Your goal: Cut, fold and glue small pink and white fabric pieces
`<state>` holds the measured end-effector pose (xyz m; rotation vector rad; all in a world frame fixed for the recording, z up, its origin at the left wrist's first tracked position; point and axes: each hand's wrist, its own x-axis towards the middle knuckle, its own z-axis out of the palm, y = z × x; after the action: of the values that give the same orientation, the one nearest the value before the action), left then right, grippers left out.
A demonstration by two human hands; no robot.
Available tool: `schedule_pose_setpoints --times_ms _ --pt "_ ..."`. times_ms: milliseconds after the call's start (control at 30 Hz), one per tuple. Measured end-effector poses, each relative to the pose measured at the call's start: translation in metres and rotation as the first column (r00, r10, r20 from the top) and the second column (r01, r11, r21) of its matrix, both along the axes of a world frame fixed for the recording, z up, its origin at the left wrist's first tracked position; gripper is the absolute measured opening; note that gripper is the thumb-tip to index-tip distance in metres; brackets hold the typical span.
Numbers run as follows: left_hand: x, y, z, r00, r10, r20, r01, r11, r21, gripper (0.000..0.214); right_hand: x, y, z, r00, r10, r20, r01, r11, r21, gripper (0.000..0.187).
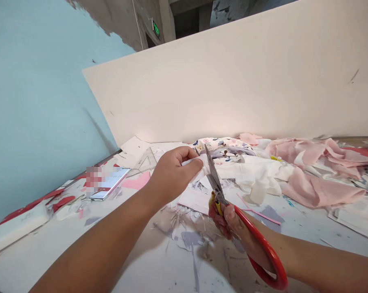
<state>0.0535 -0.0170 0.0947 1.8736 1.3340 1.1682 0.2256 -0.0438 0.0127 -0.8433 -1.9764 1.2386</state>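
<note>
My left hand (177,171) pinches a small piece of white fabric (204,166) between thumb and fingers, above the middle of the table. In my right hand (233,221) is a pair of scissors (215,179) with red handles, its blades pointing up and away from me. The blades are parted, and the white fabric lies between or just beside them; I cannot tell which. Below both hands lie loose threads (179,219) and a flat pale pink piece (196,201).
A phone (110,185) with a lit screen lies at the left, near a clear set square (146,160). Pink cloth (321,189), white cloth (260,179) and floral fabric (223,143) are heaped at the back right. A tall cream board (233,81) stands behind the table.
</note>
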Motion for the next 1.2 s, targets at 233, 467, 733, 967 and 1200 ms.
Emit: schedule_pose_setpoints --times_ms 233,467,733,967,1200 --pt "-0.001 0.000 0.001 1.000 0.003 -0.002 -0.003 1.000 0.012 0.017 0.002 0.004 -0.011 1.000 -0.018 0.013 0.018 1.000 -0.009 0.047" --pt "0.001 0.000 0.002 1.000 0.012 -0.002 -0.012 1.000 0.015 0.016 0.002 0.003 -0.011 1.000 -0.011 0.017 0.011 1.000 0.004 0.044" --pt "0.001 0.000 0.002 1.000 0.005 0.001 -0.005 1.000 0.026 0.015 0.001 0.003 -0.006 0.999 -0.010 0.042 0.010 1.000 0.006 0.046" --pt "0.001 0.000 0.002 1.000 0.010 0.003 -0.010 0.999 0.037 0.015 -0.001 0.000 -0.002 1.000 0.007 0.026 -0.007 1.000 0.000 0.047" --pt "0.001 0.000 0.003 1.000 0.003 0.019 -0.003 1.000 0.008 0.015 -0.003 0.004 -0.006 0.999 -0.034 0.034 0.035 0.999 -0.023 0.048"
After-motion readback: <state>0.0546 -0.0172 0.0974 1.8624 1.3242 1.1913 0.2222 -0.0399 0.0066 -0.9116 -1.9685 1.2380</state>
